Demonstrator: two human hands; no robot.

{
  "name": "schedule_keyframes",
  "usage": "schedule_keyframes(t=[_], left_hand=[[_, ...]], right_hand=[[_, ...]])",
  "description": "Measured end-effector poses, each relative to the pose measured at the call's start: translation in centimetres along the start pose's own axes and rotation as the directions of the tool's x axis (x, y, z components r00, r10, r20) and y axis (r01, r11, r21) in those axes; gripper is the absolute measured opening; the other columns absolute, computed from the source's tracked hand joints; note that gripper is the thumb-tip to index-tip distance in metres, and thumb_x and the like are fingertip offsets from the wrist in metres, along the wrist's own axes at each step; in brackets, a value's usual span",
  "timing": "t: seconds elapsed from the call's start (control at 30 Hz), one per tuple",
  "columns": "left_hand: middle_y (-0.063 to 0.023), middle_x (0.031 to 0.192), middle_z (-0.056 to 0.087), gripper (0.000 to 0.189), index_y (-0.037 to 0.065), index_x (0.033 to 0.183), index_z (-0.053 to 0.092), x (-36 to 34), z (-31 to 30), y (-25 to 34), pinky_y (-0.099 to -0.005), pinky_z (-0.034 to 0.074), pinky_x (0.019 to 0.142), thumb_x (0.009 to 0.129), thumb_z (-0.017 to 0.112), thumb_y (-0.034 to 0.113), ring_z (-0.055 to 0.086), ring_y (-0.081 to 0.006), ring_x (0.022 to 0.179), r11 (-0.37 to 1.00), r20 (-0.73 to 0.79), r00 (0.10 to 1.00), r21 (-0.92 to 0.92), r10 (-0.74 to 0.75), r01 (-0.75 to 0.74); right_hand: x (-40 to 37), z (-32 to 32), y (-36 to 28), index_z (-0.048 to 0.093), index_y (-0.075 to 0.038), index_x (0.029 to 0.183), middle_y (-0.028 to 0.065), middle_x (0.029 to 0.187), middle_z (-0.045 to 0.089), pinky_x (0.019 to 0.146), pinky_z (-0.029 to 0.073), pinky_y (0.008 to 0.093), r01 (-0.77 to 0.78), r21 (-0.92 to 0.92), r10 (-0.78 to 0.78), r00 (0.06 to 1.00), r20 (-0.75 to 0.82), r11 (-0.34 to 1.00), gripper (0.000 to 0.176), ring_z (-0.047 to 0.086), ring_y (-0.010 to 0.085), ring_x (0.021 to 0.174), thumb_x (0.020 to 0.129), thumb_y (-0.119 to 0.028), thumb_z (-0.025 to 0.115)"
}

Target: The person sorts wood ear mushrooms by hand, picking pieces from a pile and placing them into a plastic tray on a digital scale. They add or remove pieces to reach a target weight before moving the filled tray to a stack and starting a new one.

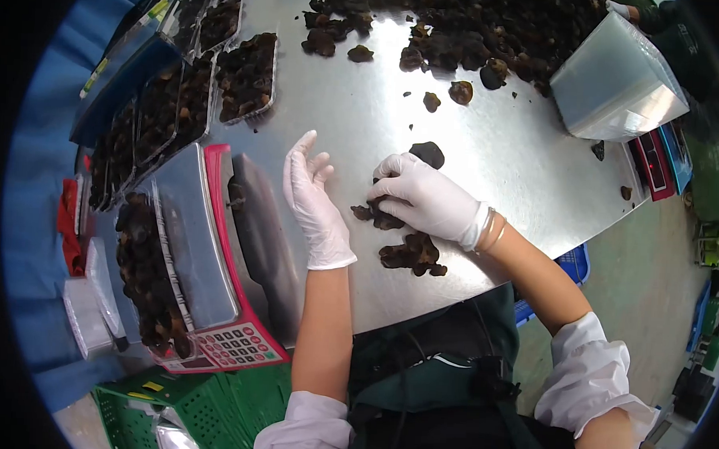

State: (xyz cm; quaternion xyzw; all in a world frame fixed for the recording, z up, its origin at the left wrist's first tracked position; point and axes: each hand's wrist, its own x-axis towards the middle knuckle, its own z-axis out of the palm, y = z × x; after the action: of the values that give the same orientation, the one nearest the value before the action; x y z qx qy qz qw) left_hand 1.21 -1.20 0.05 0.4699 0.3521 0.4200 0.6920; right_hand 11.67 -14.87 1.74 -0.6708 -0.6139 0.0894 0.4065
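Note:
My right hand [437, 200], in a white glove, is closed with its fingertips down on a dark clump of wood ear mushrooms [385, 216] on the metal table. Part of the clump is hidden under the fingers. One flat dark piece [428, 154] lies just beyond that hand, and a second small heap [413, 255] is nearer my body. My left hand [316, 202], gloved as well, is raised to the left of the clump. Its palm faces right, its fingers are apart, and it holds nothing.
Left of my left hand stands a pink-edged scale [237, 279] with a keypad; a tray of mushrooms [153, 276] lies beside its plate. Filled clear trays [247, 79] stand farther back. A large mushroom pile [480, 29] covers the far table. A translucent bin [614, 79] sits at right.

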Motion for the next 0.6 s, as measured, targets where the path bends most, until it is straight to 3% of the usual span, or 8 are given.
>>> schedule_keyframes(t=[0.07,0.13,0.2,0.27,0.33,0.37,0.47,0.6], left_hand=[[-0.001,0.124,0.06,0.04,0.009,0.122,0.065,0.1,-0.1,-0.2,-0.03,0.042,0.091,0.103,0.045,0.038,0.053,-0.0133,0.099,1.0,-0.001,1.0,-0.011,-0.008,0.008],[-0.0009,0.124,0.06,0.04,0.009,0.122,0.065,0.1,-0.2,-0.2,-0.0301,0.041,0.091,0.103,0.045,0.038,0.053,-0.0134,0.099,0.999,-0.012,1.0,-0.032,-0.017,0.017],[-0.0009,0.124,0.06,0.038,0.009,0.122,0.064,0.1,-0.2,-0.2,-0.0299,0.042,0.09,0.103,0.044,0.036,0.053,-0.0135,0.099,1.0,-0.009,1.0,-0.023,-0.021,0.021],[-0.0009,0.124,0.06,0.038,0.009,0.122,0.064,0.0,-0.2,-0.2,-0.0298,0.042,0.09,0.104,0.045,0.035,0.053,-0.0135,0.098,0.999,0.006,0.999,-0.014,-0.032,0.032],[-0.0009,0.125,0.06,0.037,0.009,0.122,0.064,-0.1,0.0,-0.1,-0.0297,0.042,0.09,0.104,0.045,0.035,0.053,-0.0135,0.098,0.999,0.012,0.999,-0.003,-0.041,0.041],[-0.0007,0.124,0.06,0.037,0.009,0.122,0.065,-0.1,0.1,-0.1,-0.0293,0.042,0.089,0.104,0.045,0.034,0.053,-0.0131,0.097,1.0,0.017,1.0,0.013,-0.025,0.024],[-0.0016,0.125,0.061,0.036,0.008,0.125,0.063,-0.5,0.0,0.0,-0.0286,0.042,0.09,0.104,0.046,0.031,0.053,-0.013,0.099,0.998,0.055,0.998,0.057,-0.018,0.015],[-0.0024,0.124,0.063,0.034,0.008,0.125,0.064,-0.6,0.2,-0.2,-0.0278,0.043,0.09,0.104,0.046,0.028,0.055,-0.0125,0.098,0.98,0.135,0.991,0.19,0.028,-0.053]], right_hand=[[0.3,0.1,0.4,0.068,-0.001,0.099,0.0135,0.096,0.059,0.084,0.049,0.0386,-0.122,0.117,0.117,0.992,0.05,0.986,0.017,0.059,0.0315,0.092,0.083,-0.007,0.067],[0.2,-0.7,-0.1,0.067,0.0,0.097,0.01,0.094,0.059,0.08,0.049,0.0372,-0.144,0.128,0.147,0.989,-0.011,0.981,0.016,0.06,0.0258,0.088,0.085,-0.01,0.069],[-0.4,-2.1,-1.1,0.067,-0.001,0.097,0.0063,0.094,0.061,0.078,0.049,0.0339,-0.431,0.415,0.473,0.881,0.002,0.801,0.014,0.059,0.0184,0.084,0.088,-0.011,0.069],[-1.5,-3.1,-1.4,0.068,-0.001,0.097,0.0049,0.095,0.062,0.081,0.049,0.0315,-0.436,0.443,0.508,0.86,-0.051,0.783,0.014,0.059,0.0137,0.086,0.089,-0.012,0.069],[-2.6,-3.8,-1.6,0.068,-0.002,0.098,0.0055,0.096,0.064,0.085,0.05,0.031,-0.316,0.338,0.381,0.913,-0.148,0.887,0.013,0.061,0.0146,0.09,0.089,-0.012,0.069],[-3.2,-4.2,-1.2,0.069,-0.003,0.099,0.0054,0.097,0.064,0.088,0.05,0.0308,-0.289,0.256,0.315,0.947,-0.066,0.923,0.013,0.062,0.0146,0.094,0.089,-0.011,0.068],[-4.6,-4.6,-0.9,0.07,-0.004,0.101,0.005,0.097,0.064,0.087,0.05,0.0298,-0.382,0.325,0.418,0.908,-0.044,0.865,0.014,0.062,0.0143,0.095,0.089,-0.009,0.066],[-4.9,-5.4,2.1,0.072,-0.007,0.103,0.0075,0.093,0.064,0.081,0.049,0.0287,-0.493,0.331,0.583,0.76,-0.287,0.805,0.019,0.061,0.0153,0.083,0.085,-0.009,0.065]])
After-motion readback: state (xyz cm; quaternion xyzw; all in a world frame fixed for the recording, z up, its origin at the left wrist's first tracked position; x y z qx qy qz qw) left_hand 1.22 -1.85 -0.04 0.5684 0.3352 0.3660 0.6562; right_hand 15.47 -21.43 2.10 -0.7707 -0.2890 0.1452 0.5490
